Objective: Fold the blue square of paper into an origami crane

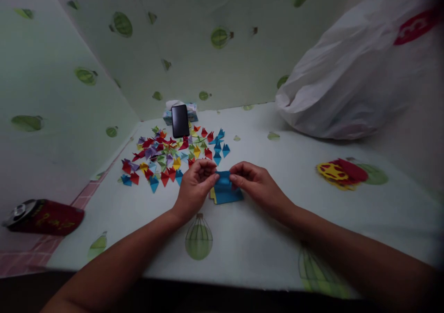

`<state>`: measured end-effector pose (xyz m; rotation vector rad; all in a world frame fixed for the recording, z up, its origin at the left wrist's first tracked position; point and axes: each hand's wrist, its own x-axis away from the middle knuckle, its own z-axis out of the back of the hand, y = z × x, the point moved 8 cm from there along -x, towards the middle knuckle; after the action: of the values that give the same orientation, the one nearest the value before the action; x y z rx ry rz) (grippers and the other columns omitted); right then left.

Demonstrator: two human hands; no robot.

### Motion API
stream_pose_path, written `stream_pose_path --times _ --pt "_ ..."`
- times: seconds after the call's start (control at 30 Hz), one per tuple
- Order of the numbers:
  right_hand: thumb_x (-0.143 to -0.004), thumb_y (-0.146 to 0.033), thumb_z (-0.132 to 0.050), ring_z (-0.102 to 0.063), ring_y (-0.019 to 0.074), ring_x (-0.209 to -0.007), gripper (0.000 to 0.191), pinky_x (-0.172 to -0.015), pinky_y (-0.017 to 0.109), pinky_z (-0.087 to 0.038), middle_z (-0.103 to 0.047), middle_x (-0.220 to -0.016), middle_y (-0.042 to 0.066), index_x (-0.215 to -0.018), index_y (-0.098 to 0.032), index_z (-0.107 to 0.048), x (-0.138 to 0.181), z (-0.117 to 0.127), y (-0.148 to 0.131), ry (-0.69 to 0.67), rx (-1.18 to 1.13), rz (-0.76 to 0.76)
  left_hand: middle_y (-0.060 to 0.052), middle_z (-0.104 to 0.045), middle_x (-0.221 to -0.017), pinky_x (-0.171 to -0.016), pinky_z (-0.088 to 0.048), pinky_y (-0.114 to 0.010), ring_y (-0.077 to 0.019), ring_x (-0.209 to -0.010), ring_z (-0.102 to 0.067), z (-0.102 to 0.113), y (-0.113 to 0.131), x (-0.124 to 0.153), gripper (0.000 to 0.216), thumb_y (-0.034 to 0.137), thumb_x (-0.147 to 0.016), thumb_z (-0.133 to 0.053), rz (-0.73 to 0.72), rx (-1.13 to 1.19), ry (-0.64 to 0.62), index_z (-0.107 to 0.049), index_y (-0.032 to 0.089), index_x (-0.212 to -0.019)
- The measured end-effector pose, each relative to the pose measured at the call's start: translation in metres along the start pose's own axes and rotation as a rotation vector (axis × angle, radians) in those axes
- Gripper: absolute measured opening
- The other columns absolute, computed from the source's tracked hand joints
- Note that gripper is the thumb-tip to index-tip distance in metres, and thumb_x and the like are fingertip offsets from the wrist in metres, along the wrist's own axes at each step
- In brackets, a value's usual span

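A small piece of blue paper [224, 176] is pinched at both ends between my two hands, its upper edge looking folded. My left hand [196, 186] has thumb and fingertips closed on its left end. On the right end, my right hand [255, 182] grips in the same way. Just under the paper lies a stack of square paper sheets [227, 197], blue on top with yellow showing at the left edge. Many folded paper cranes [163, 153] in red, blue, purple, yellow and green spread over the table beyond my left hand.
A dark phone [180, 121] leans against a tissue box [193, 111] behind the cranes. At left stands a red can [52, 218] near the table's edge. Red and yellow cut-out shapes [338, 172] lie at right, below a large white plastic bag [333, 82]. A balloon-print cloth covers the table [260, 243].
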<state>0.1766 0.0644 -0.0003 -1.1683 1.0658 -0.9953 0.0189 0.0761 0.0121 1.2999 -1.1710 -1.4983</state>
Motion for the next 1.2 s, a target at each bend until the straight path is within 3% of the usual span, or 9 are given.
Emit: stream_pose_path --times 0.17,0.47,0.73,1.2 --pt "-0.082 -0.033 -0.064 -0.051 0.0134 -0.066 0.018 -0.063 0.027 -0.041 -0.059 -0.069 0.0 -0.074 -0.017 -0.061 0.0006 0.0001 0.0017 0.011 0.059 -0.01 -0.003 -0.069 -0.089 -0.077 -0.052 -0.026 -0.0146 -0.083 -0.064 -0.0026 -0.0043 0.0006 0.016 0.023 -0.077 -0.076 0.057 -0.041 -0.047 -0.071 0.018 -0.091" --pt "-0.085 -0.03 -0.061 -0.048 0.0137 -0.067 0.017 -0.062 0.028 -0.038 -0.057 -0.07 0.0 -0.074 -0.017 -0.062 0.002 0.0017 -0.0036 0.04 0.205 0.063 -0.003 -0.073 -0.084 -0.073 -0.051 -0.026 -0.0149 -0.078 -0.065 -0.0035 -0.0075 0.001 0.015 0.027 -0.075 -0.079 0.1 -0.084 -0.075 -0.076 0.018 -0.087" --pt "-0.084 -0.03 -0.064 -0.052 0.0134 -0.068 0.014 -0.063 0.027 -0.042 -0.057 -0.072 0.0 -0.078 -0.018 -0.058 0.0026 0.0024 -0.0047 0.077 0.118 0.079 -0.002 -0.073 -0.081 -0.07 -0.05 -0.025 -0.0139 -0.074 -0.064 0.0021 -0.0055 0.0018 0.013 0.026 -0.075 -0.078 0.111 -0.078 0.022 -0.076 0.017 -0.084" --pt "-0.082 -0.028 -0.064 -0.052 0.0137 -0.068 0.013 -0.063 0.027 -0.041 -0.06 -0.072 0.0 -0.074 -0.018 -0.062 0.0042 0.0033 -0.0035 0.106 0.174 0.074 -0.002 -0.072 -0.081 -0.071 -0.051 -0.025 -0.014 -0.075 -0.063 0.0001 -0.0029 0.004 0.012 0.025 -0.075 -0.078 0.09 -0.069 0.037 -0.074 0.018 -0.083"
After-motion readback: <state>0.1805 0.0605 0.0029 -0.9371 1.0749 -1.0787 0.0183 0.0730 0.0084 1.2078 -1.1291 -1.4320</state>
